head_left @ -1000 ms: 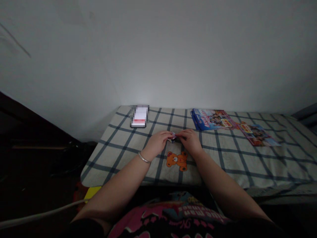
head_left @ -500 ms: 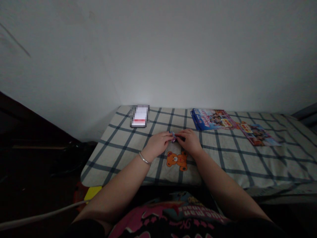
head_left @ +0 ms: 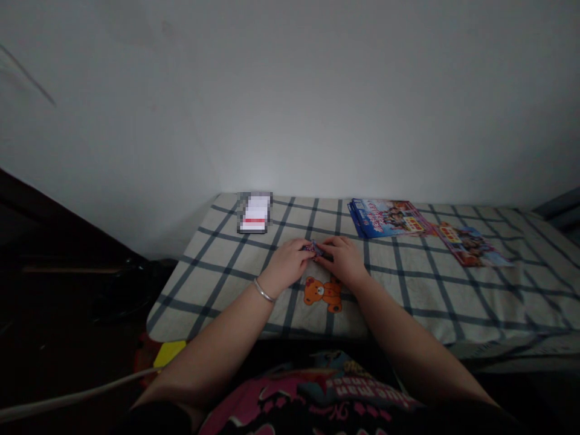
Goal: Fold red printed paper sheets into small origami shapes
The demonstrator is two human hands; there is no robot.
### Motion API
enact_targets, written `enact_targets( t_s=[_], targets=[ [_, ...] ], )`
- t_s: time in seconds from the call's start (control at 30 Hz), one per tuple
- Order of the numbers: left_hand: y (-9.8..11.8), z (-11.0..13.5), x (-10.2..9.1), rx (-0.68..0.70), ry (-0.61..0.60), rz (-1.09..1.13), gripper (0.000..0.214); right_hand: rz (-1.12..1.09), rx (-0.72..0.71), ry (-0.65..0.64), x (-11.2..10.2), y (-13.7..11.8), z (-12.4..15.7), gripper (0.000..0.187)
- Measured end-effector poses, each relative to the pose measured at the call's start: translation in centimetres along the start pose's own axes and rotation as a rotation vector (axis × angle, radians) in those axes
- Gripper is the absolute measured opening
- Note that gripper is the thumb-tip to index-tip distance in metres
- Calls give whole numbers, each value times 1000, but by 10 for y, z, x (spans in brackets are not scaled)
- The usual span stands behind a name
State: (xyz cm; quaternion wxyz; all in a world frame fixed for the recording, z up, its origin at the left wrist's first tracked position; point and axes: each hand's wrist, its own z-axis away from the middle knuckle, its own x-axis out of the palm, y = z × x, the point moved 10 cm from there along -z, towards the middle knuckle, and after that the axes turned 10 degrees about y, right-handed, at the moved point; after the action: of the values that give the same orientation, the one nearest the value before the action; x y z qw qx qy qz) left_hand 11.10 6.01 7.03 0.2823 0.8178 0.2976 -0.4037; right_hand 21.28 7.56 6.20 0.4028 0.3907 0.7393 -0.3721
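Between my two hands is a small folded piece of printed paper (head_left: 313,248), pinkish and bluish, mostly covered by fingers. My left hand (head_left: 290,261), with a silver bangle (head_left: 264,290) at the wrist, pinches its left side. From the right, my right hand (head_left: 343,260) grips the paper with thumb and fingertips. Both hands rest low over the checked cloth (head_left: 203,266). Just below them an orange bear figure (head_left: 324,294) lies flat on the cloth.
A phone (head_left: 255,213) with a lit, pixelated screen lies at the back left. Colourful printed leaflets (head_left: 385,217) are stacked near the wall, and another leaflet (head_left: 475,244) lies to their right. Something yellow (head_left: 170,353) shows below the table's left front edge.
The fingers of both hands have shifted slightly around the folded paper, and the paper has moved a little left. The phone and leaflets stay where they were.
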Motion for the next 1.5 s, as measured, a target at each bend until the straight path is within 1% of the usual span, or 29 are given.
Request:
enact_targets(
  t_s=[0.13, 0.3, 0.4, 0.57, 0.73, 0.97, 1.2, 1.33, 1.5],
  targets=[
    [0, -2, -1, 16, 0, 10, 28, 91, 0, -38, -2, -7, 2, 38],
    [-1, -2, -1, 18, -17, 11, 28, 153, -30, -50, -4, -11, 0, 40],
    [-2, -3, -1, -12, -31, -8, 28, 166, -46, -70, -5, -13, -2, 40],
    [-6, -2, -2, -63, -20, -39, 28, 188, -56, -129, -4, -16, -5, 39],
    [-7, -1, 1, -55, -23, -52, 29, 208, -66, -139, -3, -21, -5, 44],
    [0, -3, 0, -10, 10, -65, 27, 198, -99, -158, -4, -27, -10, 43],
    [1, -2, 0, -3, 1, -77, 26, 141, -67, -141, -7, -23, -11, 38],
    [0, -2, 0, -10, -8, -91, 25, 161, -8, -122, -11, -18, -8, 32],
    [-1, -3, -2, -10, -5, -107, 26, 217, 75, -91, -17, -15, -4, 32]
  ],
)
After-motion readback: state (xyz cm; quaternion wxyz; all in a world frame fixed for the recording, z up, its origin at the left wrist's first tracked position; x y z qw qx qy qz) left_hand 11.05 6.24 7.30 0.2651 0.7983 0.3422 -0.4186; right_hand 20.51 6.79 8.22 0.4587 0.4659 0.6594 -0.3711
